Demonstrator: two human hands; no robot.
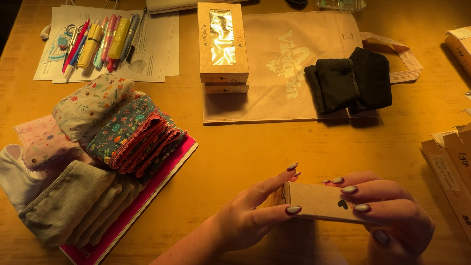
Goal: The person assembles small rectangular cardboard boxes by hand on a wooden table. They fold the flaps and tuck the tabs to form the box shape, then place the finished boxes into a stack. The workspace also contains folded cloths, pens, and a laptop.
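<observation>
A flat brown cardboard box (319, 200) with a small dark heart on it is held low over the wooden table (235, 147), near its front edge. My left hand (250, 216) grips the box's left end with thumb and fingers. From the right, my right hand (387, 216) holds the other end, fingertips laid over the top face. Both hands are closed on the box.
Two stacked window boxes (223, 44) stand at the back beside a beige cloth bag (294, 64) with folded black fabric (351, 81) on it. Folded floral and grey cloths (98, 147) lie on a pink book at left. Pens (103, 41) rest on papers. More brown boxes (449, 167) sit at right.
</observation>
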